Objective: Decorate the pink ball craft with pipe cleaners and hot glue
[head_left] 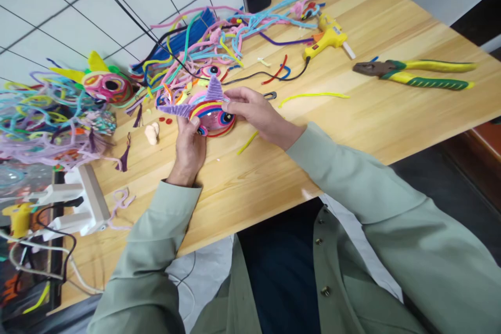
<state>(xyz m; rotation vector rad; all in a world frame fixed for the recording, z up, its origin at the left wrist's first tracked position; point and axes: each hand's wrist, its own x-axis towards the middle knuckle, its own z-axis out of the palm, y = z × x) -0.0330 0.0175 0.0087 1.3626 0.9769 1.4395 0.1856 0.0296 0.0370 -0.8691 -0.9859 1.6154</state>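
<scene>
While left hand (188, 150) and right hand (265, 117) clamp the round, multicoloured, purple-horned fuzzy-wire figure (212, 120), adjustment appears underway. Further handling calls for steady support.

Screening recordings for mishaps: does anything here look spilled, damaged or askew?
Nothing looks plainly spilled or damaged. Slightly odd: the glue gun near the pliers lies on its side, nozzle end close to loose pipe cleaners, rather than standing upright.

head camera: worn on the head, facing forward and down
left hand (188, 150), right hand (263, 115): mid-view, within arm's reach
worktop (250, 182): seen from above, running diagonally
tiled wall (105, 2): beyond, upper left
jacket (344, 276): closest, bottom edge
</scene>
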